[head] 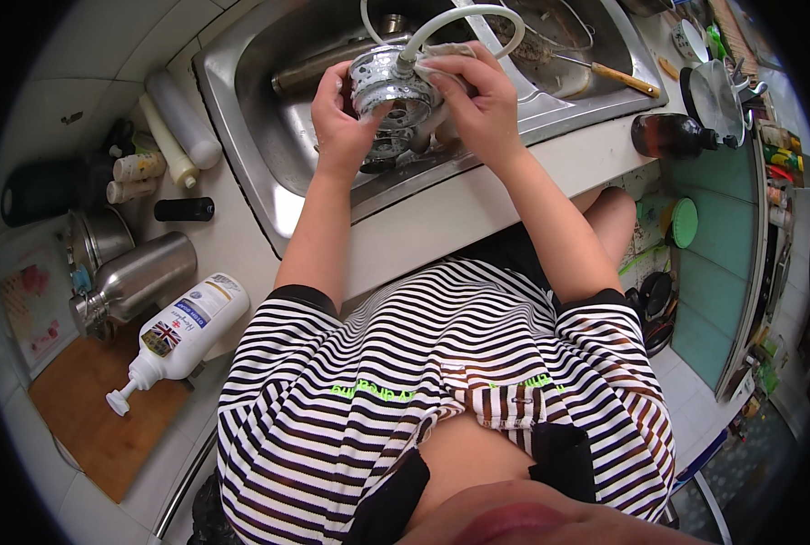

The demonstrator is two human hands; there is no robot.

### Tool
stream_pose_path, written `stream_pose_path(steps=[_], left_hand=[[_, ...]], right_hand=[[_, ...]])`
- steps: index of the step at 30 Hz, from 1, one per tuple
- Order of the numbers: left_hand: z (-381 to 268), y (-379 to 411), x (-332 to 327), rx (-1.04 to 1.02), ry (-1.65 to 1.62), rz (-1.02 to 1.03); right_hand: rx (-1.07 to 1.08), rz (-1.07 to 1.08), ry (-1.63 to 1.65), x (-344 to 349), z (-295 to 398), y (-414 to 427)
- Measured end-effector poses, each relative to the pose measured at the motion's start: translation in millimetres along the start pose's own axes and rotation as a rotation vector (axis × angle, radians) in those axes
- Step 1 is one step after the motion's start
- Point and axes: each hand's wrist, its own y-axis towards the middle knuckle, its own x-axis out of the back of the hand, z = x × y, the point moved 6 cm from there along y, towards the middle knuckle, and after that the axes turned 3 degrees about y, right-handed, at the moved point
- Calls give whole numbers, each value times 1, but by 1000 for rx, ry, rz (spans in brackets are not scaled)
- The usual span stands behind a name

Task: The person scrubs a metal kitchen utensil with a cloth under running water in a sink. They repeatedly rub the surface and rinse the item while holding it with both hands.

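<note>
Over the left basin of a steel double sink (251,157), my left hand (342,119) grips the side of a round chrome housing (394,78), which is coated with soap suds. A white hose (469,12) rises from a fitting on the housing and loops to the right. In my right hand (483,95) a wet whitish cloth (445,58) is pinched against the housing near that fitting. Behind them a long steel cylinder (302,71) lies in the basin. Foam and shadow hide what lies directly below the housing.
Left of the sink stand a white pump bottle of dish soap (193,323), a steel bottle (146,272) and two long filter cartridges (183,119). A wooden-handled utensil (623,78) crosses the right basin. A dark brown bottle (670,136) lies near the counter's front edge.
</note>
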Motion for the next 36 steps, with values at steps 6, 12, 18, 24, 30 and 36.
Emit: stream_pose_path(steps=[6, 12, 18, 24, 30, 36], left_hand=[[0, -2, 4, 7, -43, -65], [4, 1, 7, 68, -79, -130], [0, 1, 7, 47, -37, -130], [2, -2, 8, 25, -3, -137], [-2, 0, 2, 23, -47, -145], [-1, -1, -1, 34, 16, -155]], right_hand=[[90, 1, -47, -3, 1, -5], [-38, 65, -22, -13, 2, 13], [209, 53, -153, -14, 13, -4], [94, 87, -70, -8, 1, -6], [77, 65, -49, -14, 15, 2], [132, 93, -139, -10, 12, 7]])
